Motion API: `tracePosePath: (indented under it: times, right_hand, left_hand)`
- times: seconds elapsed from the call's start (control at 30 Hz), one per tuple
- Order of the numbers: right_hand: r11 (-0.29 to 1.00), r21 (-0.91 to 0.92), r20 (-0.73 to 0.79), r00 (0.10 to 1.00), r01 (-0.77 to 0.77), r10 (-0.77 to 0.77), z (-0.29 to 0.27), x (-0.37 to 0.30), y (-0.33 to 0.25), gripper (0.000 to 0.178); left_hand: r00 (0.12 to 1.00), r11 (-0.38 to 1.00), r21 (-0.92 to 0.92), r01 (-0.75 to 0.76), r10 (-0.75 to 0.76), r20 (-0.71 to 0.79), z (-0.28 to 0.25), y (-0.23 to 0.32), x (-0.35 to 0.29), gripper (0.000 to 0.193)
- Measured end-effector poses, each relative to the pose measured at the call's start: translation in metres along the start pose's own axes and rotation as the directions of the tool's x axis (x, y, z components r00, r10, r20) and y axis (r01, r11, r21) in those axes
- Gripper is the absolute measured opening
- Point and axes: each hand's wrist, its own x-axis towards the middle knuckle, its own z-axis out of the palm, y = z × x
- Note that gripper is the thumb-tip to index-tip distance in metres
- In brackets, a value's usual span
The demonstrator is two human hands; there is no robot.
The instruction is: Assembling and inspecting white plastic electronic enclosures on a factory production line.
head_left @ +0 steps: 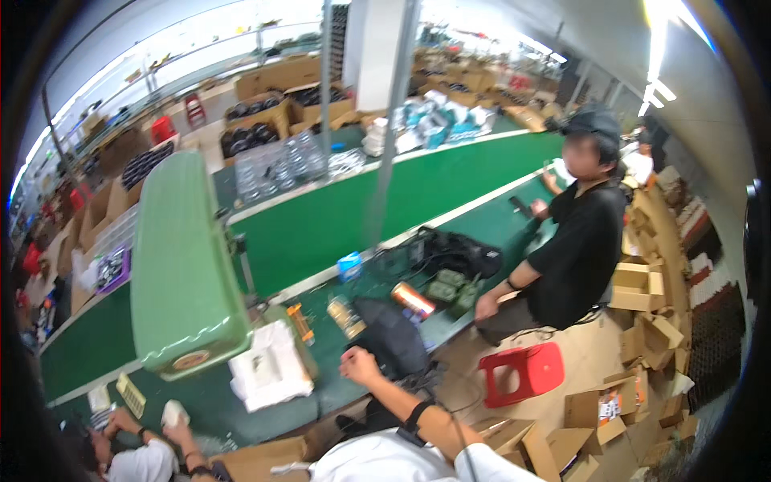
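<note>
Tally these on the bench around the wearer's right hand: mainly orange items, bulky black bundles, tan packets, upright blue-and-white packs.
Orange items: 2 (canister, slim piece)
Black bundles: 2 (near bundle, far bundle)
Tan packet: 1
Blue-and-white pack: 1
Total: 6

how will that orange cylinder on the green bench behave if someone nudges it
The orange cylinder looks apt to roll if pushed sideways, as its round side seems to lie on the bench. Its straight outline suggests a fairly stiff body.
</note>
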Motion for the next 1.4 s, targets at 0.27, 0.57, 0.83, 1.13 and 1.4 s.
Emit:
tracePosePath:
  times: [0.27, 0.57, 0.83, 1.13, 1.4]
  right_hand:
    - [0.957, -0.262, 0.054, 0.992, 0.123, -0.113, 0.020, -0.001, -0.011, 0.016]
    - [0.803, -0.457, -0.070, 0.884, 0.383, -0.461, 0.015, 0.025, 0.005, 0.044]
    - [0.880, -0.288, 0.066, 0.925, 0.378, -0.375, 0.017, -0.012, -0.021, 0.039]
    - [0.937, -0.207, 0.113, 0.958, 0.282, -0.264, -0.011, -0.039, -0.037, 0.036]
    - [0.976, -0.071, 0.049, 0.978, 0.204, -0.201, -0.031, -0.029, -0.040, 0.031]
  left_hand:
    - [0.954, 0.933, -0.317, 0.172, -0.079, 0.288, 0.005, 0.006, -0.053, 0.092]
    - [0.969, 0.772, -0.590, 0.236, -0.145, 0.198, -0.196, -0.033, -0.227, 0.010]
    - [0.419, 0.600, -0.044, 0.799, -0.503, 0.756, -0.077, -0.149, -0.379, 0.047]
    - [0.543, 0.719, 0.052, 0.693, -0.568, 0.618, 0.041, -0.200, -0.406, 0.085]
    - [0.566, 0.577, -0.217, 0.787, -0.538, 0.625, -0.033, -0.162, -0.408, 0.075]
